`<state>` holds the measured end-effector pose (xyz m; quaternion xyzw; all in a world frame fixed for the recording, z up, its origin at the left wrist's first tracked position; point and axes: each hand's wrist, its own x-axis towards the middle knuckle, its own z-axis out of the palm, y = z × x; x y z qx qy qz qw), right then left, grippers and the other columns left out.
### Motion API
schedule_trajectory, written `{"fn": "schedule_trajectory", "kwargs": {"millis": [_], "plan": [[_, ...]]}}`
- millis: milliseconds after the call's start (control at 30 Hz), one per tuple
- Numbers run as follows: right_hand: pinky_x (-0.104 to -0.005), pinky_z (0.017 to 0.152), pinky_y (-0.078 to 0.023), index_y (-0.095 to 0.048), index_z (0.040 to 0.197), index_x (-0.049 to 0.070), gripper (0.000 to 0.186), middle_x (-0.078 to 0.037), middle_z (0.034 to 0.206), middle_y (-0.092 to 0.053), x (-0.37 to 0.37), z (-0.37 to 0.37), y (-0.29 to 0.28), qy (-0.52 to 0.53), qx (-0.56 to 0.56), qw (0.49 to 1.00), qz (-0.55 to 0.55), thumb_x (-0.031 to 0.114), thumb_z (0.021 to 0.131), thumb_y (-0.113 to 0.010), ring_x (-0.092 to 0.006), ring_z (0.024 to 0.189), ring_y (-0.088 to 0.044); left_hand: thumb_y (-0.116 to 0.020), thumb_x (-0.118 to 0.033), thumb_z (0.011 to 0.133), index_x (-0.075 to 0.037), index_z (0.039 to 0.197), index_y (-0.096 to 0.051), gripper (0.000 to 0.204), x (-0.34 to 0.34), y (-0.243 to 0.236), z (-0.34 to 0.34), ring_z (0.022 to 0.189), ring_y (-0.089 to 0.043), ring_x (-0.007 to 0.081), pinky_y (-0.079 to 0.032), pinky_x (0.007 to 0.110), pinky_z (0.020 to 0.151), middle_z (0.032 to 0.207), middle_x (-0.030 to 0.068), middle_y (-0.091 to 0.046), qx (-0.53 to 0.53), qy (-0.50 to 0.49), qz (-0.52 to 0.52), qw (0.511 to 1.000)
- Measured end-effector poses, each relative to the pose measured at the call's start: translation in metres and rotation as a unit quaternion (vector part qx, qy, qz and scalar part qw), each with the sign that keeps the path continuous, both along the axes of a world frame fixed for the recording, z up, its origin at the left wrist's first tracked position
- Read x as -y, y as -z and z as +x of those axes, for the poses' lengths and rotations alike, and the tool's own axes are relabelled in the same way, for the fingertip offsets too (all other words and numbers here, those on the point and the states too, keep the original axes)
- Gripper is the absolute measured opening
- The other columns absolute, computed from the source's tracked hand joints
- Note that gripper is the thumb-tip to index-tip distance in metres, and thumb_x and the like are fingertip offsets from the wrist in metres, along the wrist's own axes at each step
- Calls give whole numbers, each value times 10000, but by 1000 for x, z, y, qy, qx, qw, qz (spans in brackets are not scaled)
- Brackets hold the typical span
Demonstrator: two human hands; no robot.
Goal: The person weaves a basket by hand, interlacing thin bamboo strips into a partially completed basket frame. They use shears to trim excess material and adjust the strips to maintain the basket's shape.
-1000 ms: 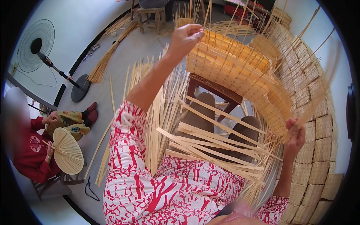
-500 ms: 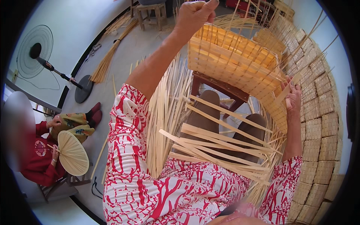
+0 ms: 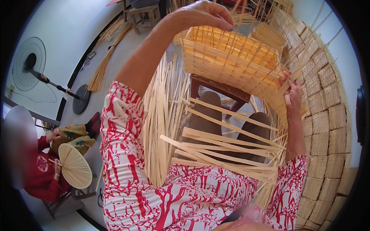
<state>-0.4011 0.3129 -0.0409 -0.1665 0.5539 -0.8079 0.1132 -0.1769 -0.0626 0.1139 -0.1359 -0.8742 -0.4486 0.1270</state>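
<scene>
A half-woven rectangular basket point(image 3: 227, 63) of pale bamboo strips, its thin uprights sticking up loose, sits on a low dark red wooden stool point(image 3: 221, 88) in front of my knees. My left hand point(image 3: 212, 14) hangs above its far left rim, fingers bent downward and drawn together beside the uprights; whatever is in them is too small to make out. At the basket's right end, my right hand point(image 3: 293, 92) pinches a flat bamboo strip point(image 3: 284, 87) against the woven wall. Several loose flat strips point(image 3: 227, 140) lie across my lap.
A long heap of strips point(image 3: 160, 123) lies on the floor to my left. Stacked woven baskets point(image 3: 322, 138) line the right wall. At left are a standing fan point(image 3: 79, 98), a strip bundle point(image 3: 102, 71) and a seated person holding a round hand fan point(image 3: 75, 165). A wooden stool point(image 3: 144, 17) stands behind.
My left hand has come down from raised above the basket to close over its uprights, its wrist now bent. The right hand stays at the basket's right end. The whole view has shifted slightly.
</scene>
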Motion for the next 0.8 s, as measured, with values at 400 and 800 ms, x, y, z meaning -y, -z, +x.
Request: {"fn": "schedule_trajectory", "kwargs": {"millis": [400, 800], "plan": [[-364, 840, -608, -553, 1210, 20, 220, -121, 1089, -679, 20, 33, -9, -23, 9, 999, -33, 54, 997, -510, -200, 949, -678, -765, -335, 807, -11, 707, -690, 347, -30, -25, 6, 593, -620, 112, -499, 278, 582, 629, 58, -663, -60, -252, -71, 963], [-351, 822, -611, -561, 1216, 23, 228, -126, 1088, -670, 25, 41, -4, -22, 24, 999, -35, 60, 996, -514, -195, 927, -678, -690, -511, 842, -93, 1518, -291, 890, -41, -5, -5, 1237, -566, 292, -407, 460, 1082, 1410, 166, -522, 70, -108, -201, 971]]}}
